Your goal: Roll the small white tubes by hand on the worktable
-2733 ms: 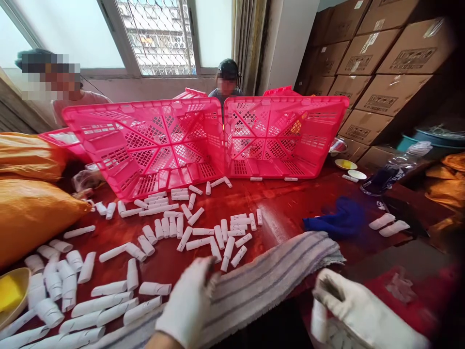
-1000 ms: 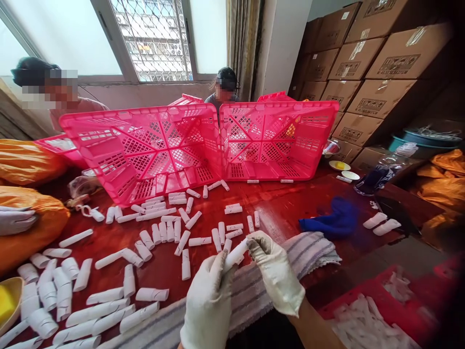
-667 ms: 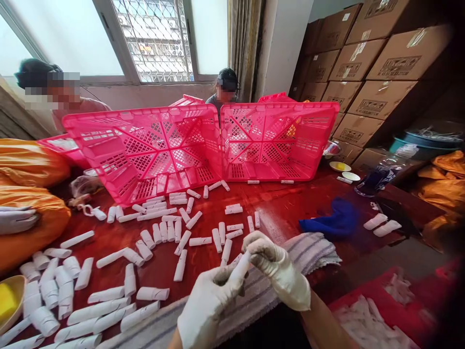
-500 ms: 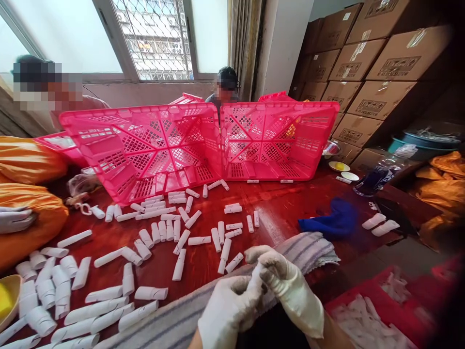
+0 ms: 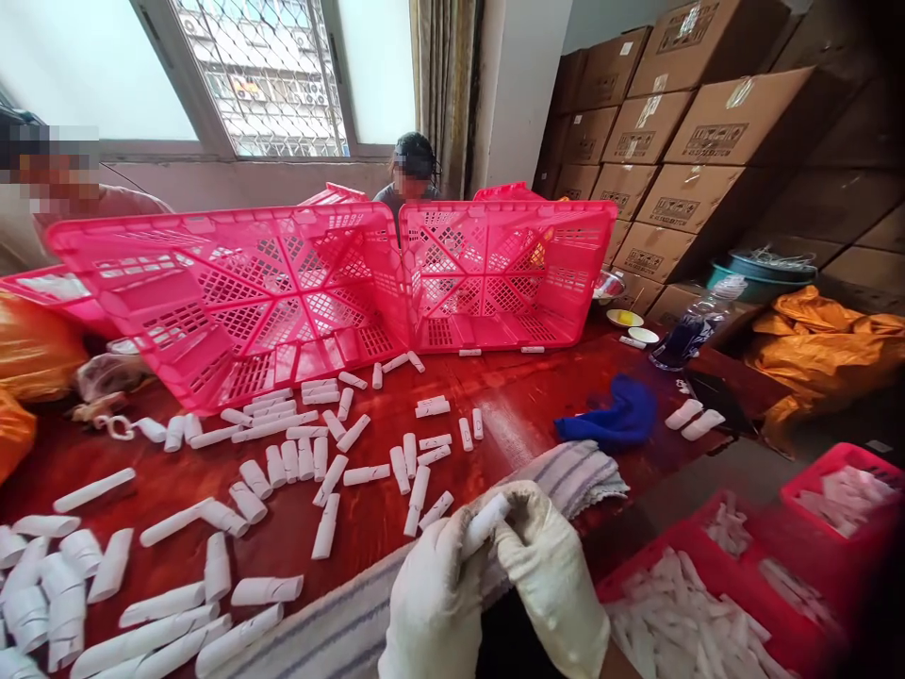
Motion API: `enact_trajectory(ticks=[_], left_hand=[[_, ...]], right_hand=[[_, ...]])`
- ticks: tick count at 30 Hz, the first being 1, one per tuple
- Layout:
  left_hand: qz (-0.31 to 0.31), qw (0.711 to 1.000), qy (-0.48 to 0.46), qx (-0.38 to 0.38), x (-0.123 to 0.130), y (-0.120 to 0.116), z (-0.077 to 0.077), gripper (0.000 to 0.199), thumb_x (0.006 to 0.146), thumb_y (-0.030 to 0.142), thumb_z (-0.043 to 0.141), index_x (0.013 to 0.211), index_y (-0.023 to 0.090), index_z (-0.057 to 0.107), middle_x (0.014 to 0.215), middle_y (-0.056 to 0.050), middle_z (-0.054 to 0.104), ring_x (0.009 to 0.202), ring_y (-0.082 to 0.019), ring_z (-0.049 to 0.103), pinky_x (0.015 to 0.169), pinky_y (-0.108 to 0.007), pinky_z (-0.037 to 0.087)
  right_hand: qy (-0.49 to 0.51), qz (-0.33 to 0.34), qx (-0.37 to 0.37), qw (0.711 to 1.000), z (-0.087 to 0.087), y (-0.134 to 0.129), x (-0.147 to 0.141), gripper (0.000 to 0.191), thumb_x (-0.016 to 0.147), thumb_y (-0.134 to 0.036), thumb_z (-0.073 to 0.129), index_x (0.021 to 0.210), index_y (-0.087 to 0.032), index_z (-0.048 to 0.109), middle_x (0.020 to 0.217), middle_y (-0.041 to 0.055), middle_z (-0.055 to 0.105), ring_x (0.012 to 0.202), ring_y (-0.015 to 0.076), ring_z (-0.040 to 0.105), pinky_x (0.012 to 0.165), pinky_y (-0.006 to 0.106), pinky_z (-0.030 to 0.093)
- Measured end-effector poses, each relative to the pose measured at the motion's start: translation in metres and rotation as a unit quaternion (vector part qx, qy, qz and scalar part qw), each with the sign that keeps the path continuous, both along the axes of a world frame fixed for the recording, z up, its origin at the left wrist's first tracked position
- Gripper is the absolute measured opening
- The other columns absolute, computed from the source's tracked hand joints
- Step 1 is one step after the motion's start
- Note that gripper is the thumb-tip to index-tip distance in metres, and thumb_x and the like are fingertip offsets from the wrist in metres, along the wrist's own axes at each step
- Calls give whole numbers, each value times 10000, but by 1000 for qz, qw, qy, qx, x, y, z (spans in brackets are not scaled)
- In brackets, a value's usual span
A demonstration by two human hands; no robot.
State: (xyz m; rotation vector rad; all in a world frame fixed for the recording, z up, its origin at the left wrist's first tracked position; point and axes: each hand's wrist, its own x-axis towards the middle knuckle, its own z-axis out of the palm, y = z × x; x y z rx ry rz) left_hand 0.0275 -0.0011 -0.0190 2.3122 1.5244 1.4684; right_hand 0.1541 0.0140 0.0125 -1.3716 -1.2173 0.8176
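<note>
Both my hands wear white gloves and meet low in the middle of the head view. My left hand (image 5: 433, 599) is closed around a small white roll (image 5: 487, 519), whose upper end sticks out past the fingers. My right hand (image 5: 555, 580) is curled at the other side of the roll, its fingertips pinching it. Part of the roll is hidden by the gloves. Under my hands lies a striped towel (image 5: 339, 613) along the table edge. Several similar white rolls with dark marks (image 5: 325, 526) lie spread over the red table (image 5: 495, 396).
Two pink crates (image 5: 289, 292) lie on their sides across the table. A blue cloth (image 5: 615, 415) and a bottle of dark liquid (image 5: 685, 330) are to the right. Red baskets of white pieces (image 5: 679, 604) stand lower right. Cartons (image 5: 685, 198) are stacked behind. Two people sit opposite.
My view has turned slightly right, so the table things shift left. My right hand has turned and lowered around the roll, which now points up to the right between my hands.
</note>
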Motion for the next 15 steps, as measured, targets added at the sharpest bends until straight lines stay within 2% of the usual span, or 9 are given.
enact_trajectory(ticks=[2, 4, 6, 8, 10, 12, 13, 14, 15], left_hand=[[-4, 1000, -5, -6, -3, -2, -1, 383, 893, 144, 501, 1272, 205, 483, 1106, -97, 683, 1014, -180, 655, 843, -259, 551], [-11, 1000, -3, -8, -5, -1, -1, 391, 880, 155, 539, 1264, 206, 492, 1089, -92, 692, 988, -180, 667, 826, -257, 561], [-12, 1000, -12, -15, -5, -1, 0, 390, 873, 173, 565, 1256, 197, 495, 1064, -96, 701, 953, -178, 679, 804, -250, 569], [-32, 999, -30, -29, -1, -1, 1, 370, 888, 195, 549, 1255, 198, 496, 1063, -99, 701, 950, -176, 680, 811, -256, 569], [-72, 994, -33, -74, 7, -5, -2, 339, 908, 241, 521, 1247, 229, 516, 1049, -80, 705, 932, -168, 681, 805, -256, 570], [-133, 985, -2, -113, 9, -10, -7, 361, 879, 365, 561, 1224, 258, 551, 1019, -69, 711, 883, -175, 687, 752, -249, 575], [-140, 982, 16, -126, 5, -12, -10, 398, 849, 425, 588, 1212, 262, 565, 1013, -72, 710, 869, -184, 687, 737, -253, 575], [-131, 982, 31, -132, -3, -13, -12, 442, 821, 471, 605, 1205, 255, 573, 1016, -81, 708, 865, -196, 686, 735, -264, 573], [-86, 986, 42, -140, -16, -12, -12, 463, 812, 492, 605, 1200, 239, 578, 1042, -96, 698, 896, -213, 678, 775, -292, 566]], right_hand=[[-12, -16, -12, 1000, 0, 2, -2, 63, 691, -170, 555, 733, -216, 569, 688, 32, 631, 709, 215, 621, 715, 330, 525], [14, -5, -32, 999, 2, 2, -3, 72, 685, -155, 537, 728, -209, 557, 665, 16, 613, 702, 202, 611, 715, 316, 520], [59, 47, -48, 996, 9, -3, -5, 67, 723, -178, 539, 780, -194, 571, 726, 26, 636, 730, 191, 615, 752, 314, 520], [94, 126, -51, 986, 16, -9, -4, 145, 759, -243, 576, 892, -184, 580, 868, 56, 662, 808, 195, 626, 808, 322, 512], [93, 153, -56, 982, 17, -18, 6, 229, 775, -331, 610, 952, -193, 567, 939, 64, 661, 854, 197, 629, 814, 308, 508], [34, 88, -88, 992, 9, -28, 32, 223, 792, -402, 602, 900, -211, 560, 834, 34, 664, 774, 182, 635, 730, 268, 511], [-17, 36, -114, 993, 3, -34, 50, 206, 816, -424, 567, 846, -220, 558, 742, 15, 654, 702, 171, 629, 666, 250, 502], [-85, -5, -151, 985, -5, -39, 71, 194, 818, -424, 556, 814, -230, 560, 659, -2, 638, 620, 165, 613, 599, 239, 482], [-159, -30, -181, 970, -12, -44, 91, 171, 797, -413, 575, 804, -241, 572, 612, -11, 630, 556, 164, 596, 548, 238, 459]])
